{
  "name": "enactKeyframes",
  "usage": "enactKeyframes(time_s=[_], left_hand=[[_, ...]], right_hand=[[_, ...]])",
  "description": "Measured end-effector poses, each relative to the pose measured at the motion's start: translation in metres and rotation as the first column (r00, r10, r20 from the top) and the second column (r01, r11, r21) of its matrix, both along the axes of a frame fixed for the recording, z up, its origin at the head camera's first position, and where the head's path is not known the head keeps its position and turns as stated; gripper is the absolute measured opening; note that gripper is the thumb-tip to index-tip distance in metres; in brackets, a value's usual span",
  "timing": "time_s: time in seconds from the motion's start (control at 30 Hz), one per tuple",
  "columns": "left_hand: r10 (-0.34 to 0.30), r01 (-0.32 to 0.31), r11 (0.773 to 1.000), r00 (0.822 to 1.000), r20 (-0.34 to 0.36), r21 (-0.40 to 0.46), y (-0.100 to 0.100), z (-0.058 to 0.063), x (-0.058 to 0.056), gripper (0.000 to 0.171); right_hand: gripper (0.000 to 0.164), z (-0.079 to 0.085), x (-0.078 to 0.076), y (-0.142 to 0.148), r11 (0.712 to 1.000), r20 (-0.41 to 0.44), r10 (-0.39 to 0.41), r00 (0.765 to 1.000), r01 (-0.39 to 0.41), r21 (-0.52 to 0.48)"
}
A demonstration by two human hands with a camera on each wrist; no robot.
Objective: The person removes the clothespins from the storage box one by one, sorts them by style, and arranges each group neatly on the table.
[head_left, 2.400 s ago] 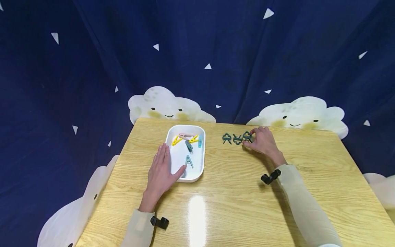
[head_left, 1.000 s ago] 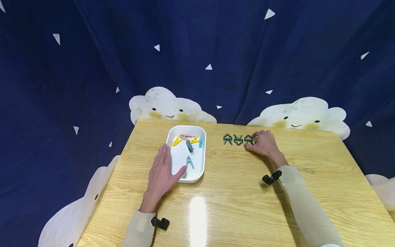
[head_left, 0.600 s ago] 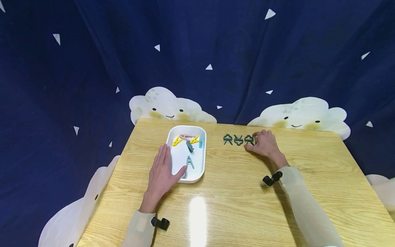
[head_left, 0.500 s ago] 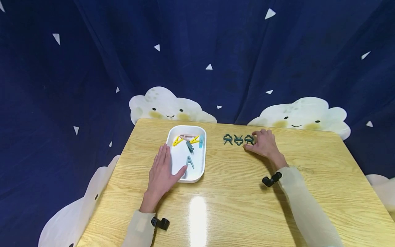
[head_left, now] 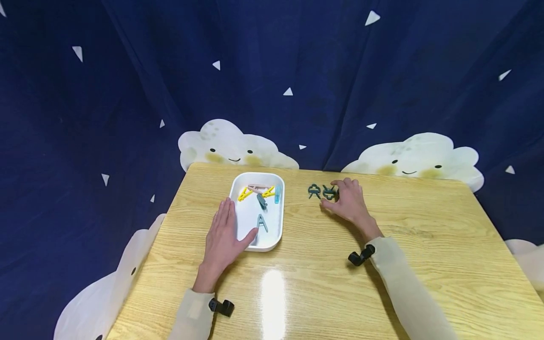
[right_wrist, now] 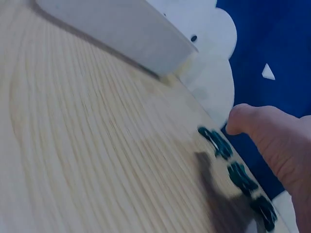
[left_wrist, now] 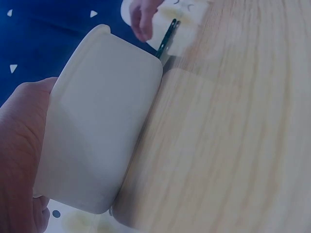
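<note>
Straight fingers of my left hand (head_left: 221,236) lie along the left rim of the white box (head_left: 278,231), its thumb across the near corner. Pink, yellow and teal clothespins lie inside, among them a pale A-shaped clothespin (head_left: 261,223) by the thumb. My right hand (head_left: 347,200) hovers over the row of dark green cloud-shaped clips, fingers and thumb spread and holding nothing. Left clip (head_left: 314,191) and middle clip (head_left: 329,192) show in the head view; the hand mostly covers the right one. In the right wrist view, all three clips, including the end clip (right_wrist: 265,212), rest on the table.
The wooden table (head_left: 314,288) stands against a dark blue curtain (head_left: 255,71) with clouds and white triangles. The clips sit near the table's back edge, right of the box. A black camera is strapped to each wrist.
My right hand has moved left, from the right-hand clip to the middle one, having let go of the right-hand clip. Left hand and box stay where they were.
</note>
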State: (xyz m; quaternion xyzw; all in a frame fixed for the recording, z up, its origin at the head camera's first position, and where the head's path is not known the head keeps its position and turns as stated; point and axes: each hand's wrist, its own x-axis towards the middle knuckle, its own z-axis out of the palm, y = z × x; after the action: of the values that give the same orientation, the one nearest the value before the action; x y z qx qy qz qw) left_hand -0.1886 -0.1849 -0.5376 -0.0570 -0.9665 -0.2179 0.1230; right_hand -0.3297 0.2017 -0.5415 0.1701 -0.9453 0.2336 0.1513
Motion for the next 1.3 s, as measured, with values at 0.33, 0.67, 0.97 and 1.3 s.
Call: enactKeyframes(time_s=[0.33,0.67,0.97,1.3], left_hand=[[0.007,-0.006,1.0,1.0,0.01,-0.008,-0.001,-0.001,-0.001,0.112],[-0.002,0.002,1.0,1.0,-0.011,-0.01,-0.002,0.0,-0.002,0.111],[-0.009,0.009,1.0,1.0,-0.005,-0.015,-0.002,0.0,-0.002,0.111],[-0.003,0.003,1.0,1.0,0.004,-0.018,-0.003,-0.001,-0.002,0.11]], right_hand=[[0.056,0.024,0.009,-0.067,0.993,-0.017,0.108,0.994,-0.109,-0.052],[0.044,0.051,0.027,-0.151,0.979,0.007,0.201,0.98,-0.201,0.045],[0.044,0.046,0.037,-0.204,0.933,0.071,0.025,0.997,-0.049,0.357],[0.038,0.027,0.029,-0.222,0.897,0.088,0.043,0.995,-0.077,0.435]])
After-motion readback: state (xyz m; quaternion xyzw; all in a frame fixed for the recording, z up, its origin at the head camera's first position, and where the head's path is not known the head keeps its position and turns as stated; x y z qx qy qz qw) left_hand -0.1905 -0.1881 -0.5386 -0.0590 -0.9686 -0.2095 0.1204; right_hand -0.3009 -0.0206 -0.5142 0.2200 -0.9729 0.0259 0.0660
